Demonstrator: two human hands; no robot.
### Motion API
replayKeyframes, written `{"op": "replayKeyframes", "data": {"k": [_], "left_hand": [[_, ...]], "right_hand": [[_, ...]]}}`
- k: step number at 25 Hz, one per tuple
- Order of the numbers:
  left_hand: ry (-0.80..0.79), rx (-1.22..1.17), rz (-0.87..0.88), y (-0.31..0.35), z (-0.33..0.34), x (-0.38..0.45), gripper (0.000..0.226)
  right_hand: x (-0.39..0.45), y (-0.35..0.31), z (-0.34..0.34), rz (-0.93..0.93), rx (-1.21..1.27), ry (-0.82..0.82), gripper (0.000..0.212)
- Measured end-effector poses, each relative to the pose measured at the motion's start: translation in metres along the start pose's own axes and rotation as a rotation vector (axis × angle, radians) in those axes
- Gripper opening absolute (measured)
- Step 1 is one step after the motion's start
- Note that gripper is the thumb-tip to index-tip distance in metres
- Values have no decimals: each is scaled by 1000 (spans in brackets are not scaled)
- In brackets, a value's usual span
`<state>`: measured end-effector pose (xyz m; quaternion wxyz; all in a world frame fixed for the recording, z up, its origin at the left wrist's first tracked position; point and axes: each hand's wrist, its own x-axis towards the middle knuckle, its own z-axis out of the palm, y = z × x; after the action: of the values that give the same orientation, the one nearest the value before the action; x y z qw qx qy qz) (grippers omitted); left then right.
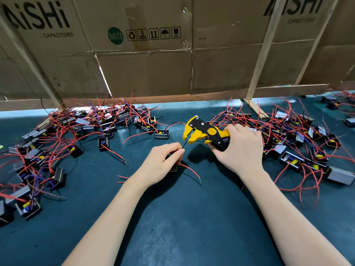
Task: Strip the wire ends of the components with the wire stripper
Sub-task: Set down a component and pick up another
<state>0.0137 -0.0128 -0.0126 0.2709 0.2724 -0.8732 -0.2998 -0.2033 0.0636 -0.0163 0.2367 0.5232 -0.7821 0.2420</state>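
Two hands are working above the dark green bench (172, 217). The right hand (241, 148) is gripping the handles of the yellow and black wire stripper (206, 134), its fingers curled round them, and the tool is pointing left with its yellow jaws standing apart. The left hand (163, 163) is pinching a thin black wire (184, 145) between thumb and forefinger, and the free end of that wire is rising toward the jaws, ending just below them without clearly entering. Under the left hand's fingers a small black component (173, 168) is lying mostly hidden, and a red wire (191, 170) is curving out from it to the right across the bench.

To the left, a heap of components (76, 135) with tangled red, black and a few blue wires is spreading over the bench. To the right, behind and beside the right hand, a second heap (299, 143) of the same black housings with yellow parts and red wires is lying. One single component (162, 134) is sitting apart between the left heap and the stripper.

Behind everything, a wall of flattened cardboard (146, 54) printed with "AiSHi CAPACITORS" is standing on a frame of pale wooden strips (263, 52), with light showing under its lower edge.
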Motion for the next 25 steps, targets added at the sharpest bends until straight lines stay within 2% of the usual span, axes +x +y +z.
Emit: {"op": "replayKeyframes", "data": {"k": [9,12,16,17,19,20,22,23,25], "left_hand": [[-15,-1,-14,0,-3,-1,32],[12,66,-7,-2,-5,-1,28],[171,250,-51,-7,-8,0,20],[201,231,-51,-7,-8,0,19],[192,0,-22,-1,-5,-2,14],[141,-135,-7,3,-3,-2,18],[63,-271,12,7,-3,-1,46],[100,-239,3,5,-6,1,55],[329,-72,-30,-6,-19,4,58]], "right_hand": [[3,0,-8,0,-16,-68,46],[1,-2,-9,-7,24,14,41],[2,3,-7,51,33,121,51],[3,4,-7,83,57,128,51],[4,6,-6,128,94,135,51],[4,7,-5,139,113,141,51],[5,7,-6,158,164,157,52],[6,8,-6,170,191,170,51],[6,8,-7,196,242,210,50]]}}
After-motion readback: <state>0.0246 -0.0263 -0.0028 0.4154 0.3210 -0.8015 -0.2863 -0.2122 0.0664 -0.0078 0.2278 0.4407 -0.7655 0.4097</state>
